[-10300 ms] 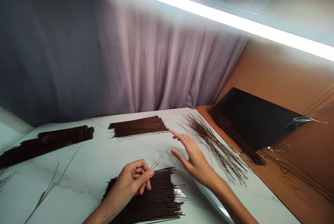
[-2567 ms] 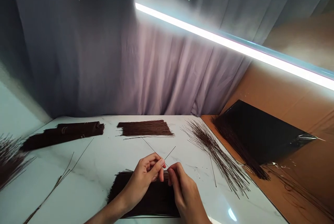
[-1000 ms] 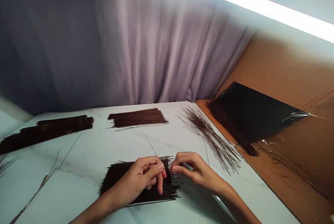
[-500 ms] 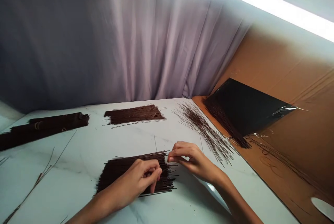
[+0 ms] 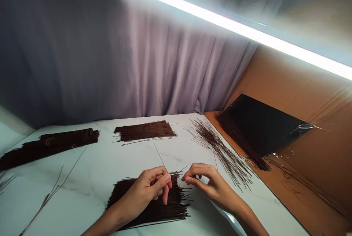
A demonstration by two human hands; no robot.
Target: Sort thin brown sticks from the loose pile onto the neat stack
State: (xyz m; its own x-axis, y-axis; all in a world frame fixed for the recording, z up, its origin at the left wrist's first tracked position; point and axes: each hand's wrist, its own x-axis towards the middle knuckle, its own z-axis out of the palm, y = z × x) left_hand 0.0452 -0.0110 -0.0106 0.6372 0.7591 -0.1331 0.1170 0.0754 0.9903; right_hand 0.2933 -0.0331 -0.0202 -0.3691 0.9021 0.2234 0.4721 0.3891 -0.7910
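Observation:
My left hand [image 5: 155, 184] hovers over a dense bundle of thin dark brown sticks [image 5: 148, 217] lying on the white marbled table. Its thumb and index finger are pinched on one thin dark stick [image 5: 159, 153], which slants up and to the left from the fingertips. To the right of the bundle's uneven ends is my right hand [image 5: 202, 179], thumb and index fingertips brought together. What they hold, if anything, is too small to make out. Part of the bundle is hidden behind my left hand and forearm.
Another flat bundle [image 5: 145, 130] lies farther back, with dark rolled bundles [image 5: 55, 144] at left. Loose sticks [image 5: 217, 148] fan out at right, beside cardboard holding a black sheet [image 5: 264, 126]. A few long strands [image 5: 52, 192] lie front left. A bright tube light [image 5: 220, 19] hangs above.
The view has tilted upward, so the table sits lower. The stick at my left hand now leans farther left, and my right hand's thumb and index finger are closer together.

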